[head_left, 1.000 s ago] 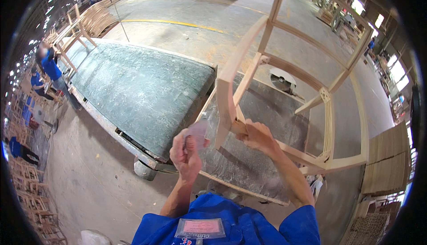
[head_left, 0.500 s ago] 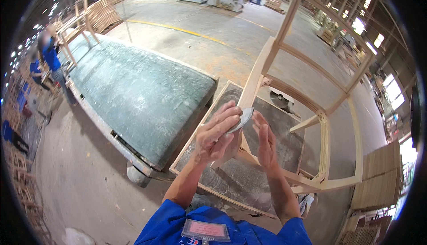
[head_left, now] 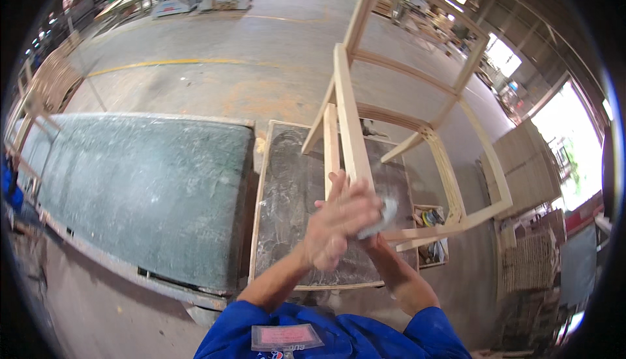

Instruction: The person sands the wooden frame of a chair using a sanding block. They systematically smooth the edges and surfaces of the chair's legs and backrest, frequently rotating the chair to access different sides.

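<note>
Two bare hands meet at the near end of a squared, pale wooden bar, part of an unpainted chair frame that stands over a dark tabletop. The left hand is blurred, its fingers straight and its thumb apart; a grey-white pad shows at its right edge, though whether the hand pinches it cannot be told. The right hand is mostly hidden behind the left, so its state cannot be told either. Straight and gently curved rails make up the frame, with open gaps between them, and it reaches past the tabletop's right edge. Scuffed and dusty, the tabletop has a thin, light wood border. To its left, past a narrow dark gap, lies a broad, worn green-grey surface. Beyond the far edges, grey concrete floor stretches wide, crossed by a yellow line
</note>
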### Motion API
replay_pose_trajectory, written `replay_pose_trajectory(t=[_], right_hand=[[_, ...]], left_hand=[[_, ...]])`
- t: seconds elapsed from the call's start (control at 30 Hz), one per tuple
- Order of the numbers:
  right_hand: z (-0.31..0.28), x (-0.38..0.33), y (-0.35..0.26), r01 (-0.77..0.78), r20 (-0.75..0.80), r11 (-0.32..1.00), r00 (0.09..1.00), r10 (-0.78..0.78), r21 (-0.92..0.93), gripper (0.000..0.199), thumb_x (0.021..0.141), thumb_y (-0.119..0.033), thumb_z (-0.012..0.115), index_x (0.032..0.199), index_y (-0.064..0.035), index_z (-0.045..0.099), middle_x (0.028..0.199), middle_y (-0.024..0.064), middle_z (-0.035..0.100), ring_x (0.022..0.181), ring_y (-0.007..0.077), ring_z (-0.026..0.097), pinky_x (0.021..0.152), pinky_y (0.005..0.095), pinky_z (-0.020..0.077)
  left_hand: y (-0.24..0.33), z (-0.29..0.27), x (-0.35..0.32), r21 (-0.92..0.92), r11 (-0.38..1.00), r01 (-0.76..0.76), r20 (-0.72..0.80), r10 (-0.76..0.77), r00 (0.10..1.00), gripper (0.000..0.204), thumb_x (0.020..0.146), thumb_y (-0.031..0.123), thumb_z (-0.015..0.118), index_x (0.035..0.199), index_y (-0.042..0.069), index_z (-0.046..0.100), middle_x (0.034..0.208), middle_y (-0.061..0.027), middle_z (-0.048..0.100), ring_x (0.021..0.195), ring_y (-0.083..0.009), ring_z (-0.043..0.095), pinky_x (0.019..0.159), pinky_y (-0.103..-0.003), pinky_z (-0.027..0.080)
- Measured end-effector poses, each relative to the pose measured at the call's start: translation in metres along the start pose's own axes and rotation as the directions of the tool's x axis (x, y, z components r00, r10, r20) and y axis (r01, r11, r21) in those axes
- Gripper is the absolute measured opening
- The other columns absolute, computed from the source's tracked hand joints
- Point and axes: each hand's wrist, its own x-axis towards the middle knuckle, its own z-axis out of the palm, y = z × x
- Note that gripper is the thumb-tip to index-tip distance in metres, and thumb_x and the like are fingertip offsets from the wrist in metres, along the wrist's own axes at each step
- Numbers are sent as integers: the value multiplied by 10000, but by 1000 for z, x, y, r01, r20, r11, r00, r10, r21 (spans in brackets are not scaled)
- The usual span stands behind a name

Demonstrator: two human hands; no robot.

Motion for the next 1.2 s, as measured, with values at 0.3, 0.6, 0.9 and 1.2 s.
replay_pose_trajectory(t=[0.3,0.6,0.9,1.2], right_hand=[[1,-3,4,-71,-10,996,997,71,-47,823,957,-599,519,1539,-66,285,1509,131,418,1219,232,568,914,391,523],[8,9,7,-142,66,988,987,146,-66,868,943,-626,520,1542,-48,274,1530,152,396,1118,252,636,865,398,542],[14,17,12,-158,107,984,980,166,-79,913,929,-654,520,1544,-31,263,1551,173,373,1018,273,705,815,404,561],[30,8,-12,-116,32,993,993,116,11,786,962,-511,529,1540,-34,291,1533,136,389,1268,264,533,997,385,467]], left_hand=[[-33,-37,78,274,958,83,275,-161,948,669,1018,523,177,1323,140,634,1443,-114,539,1515,-388,157,1194,-589,-91],[-43,-55,95,403,909,102,242,-214,947,645,1040,515,177,1457,147,503,1619,-141,279,1529,-404,-4,1173,-596,-123],[-51,-58,100,396,900,182,162,-264,951,608,1010,503,317,1431,105,503,1631,-216,170,1501,-497,-11,1157,-666,-68],[-28,-51,89,392,901,184,246,-296,923,664,1035,527,209,1509,119,432,1650,-148,186,1526,-415,-40,1181,-570,-121]])
